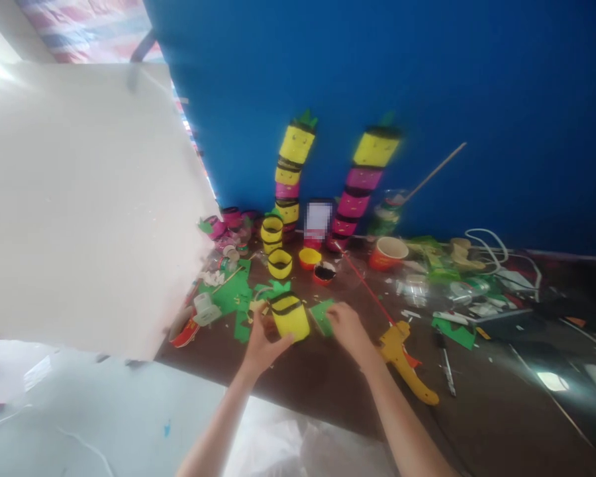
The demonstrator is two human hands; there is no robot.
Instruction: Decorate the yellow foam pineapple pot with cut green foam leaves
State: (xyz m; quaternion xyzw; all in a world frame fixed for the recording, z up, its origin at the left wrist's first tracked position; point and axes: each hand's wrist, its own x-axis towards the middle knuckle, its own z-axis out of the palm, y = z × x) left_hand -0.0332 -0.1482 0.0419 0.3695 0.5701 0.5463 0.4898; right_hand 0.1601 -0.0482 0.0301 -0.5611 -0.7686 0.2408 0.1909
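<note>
My left hand is closed around a yellow cup with black bands and green paper leaves at its top. The cup is tilted, just above the front of the brown table. To its right, my right hand pinches the edge of a green piece of paper or card. The green piece is close beside the cup; I cannot tell whether they touch. A yellow glue gun lies right of my right forearm. Behind the cup stand a yellow ring-shaped cup and small bowls of yellow and black paint.
Two tall stacks of yellow and pink cups lean against the blue wall. Green paper scraps lie left. A red paper cup, plastic bottles and a pen lie right. A white board borders the left side.
</note>
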